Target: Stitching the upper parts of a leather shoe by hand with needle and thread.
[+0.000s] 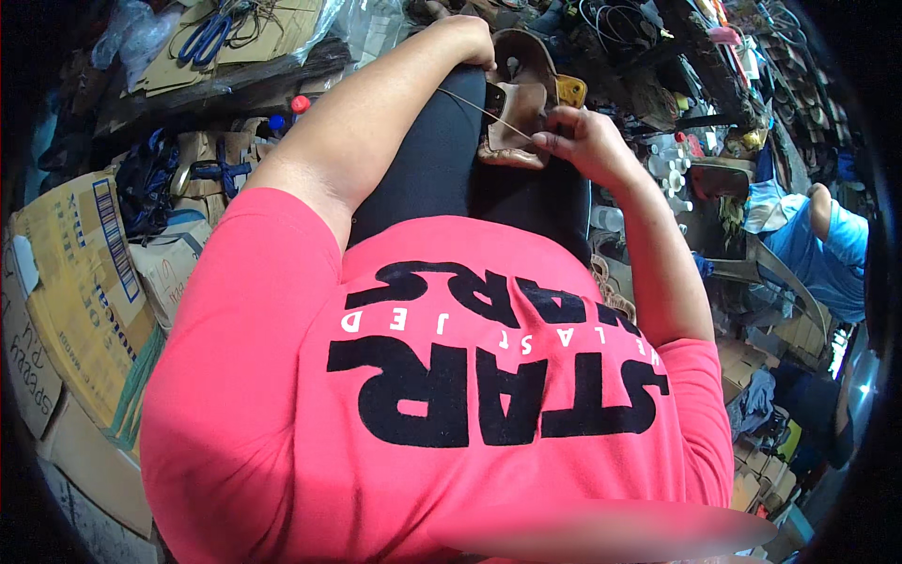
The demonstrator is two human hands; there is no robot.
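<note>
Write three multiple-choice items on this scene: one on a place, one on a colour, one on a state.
1. Where does the brown leather shoe rest?
A. on the person's lap
B. on a carton
C. on the floor

2. What colour are the scissors at upper left?
A. red
B. blue
C. yellow

3. How does the thread run between the hands?
A. coiled
B. slack
C. taut

Answers:
1 A, it lies on the black-clad thighs.
2 B, the handles are blue.
3 C, it runs straight from the left hand to the right hand.

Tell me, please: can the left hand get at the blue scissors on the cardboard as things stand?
Probably not at once. The left hand grips the brown shoe on the lap, and the blue scissors lie well off to the left among clutter.
</note>
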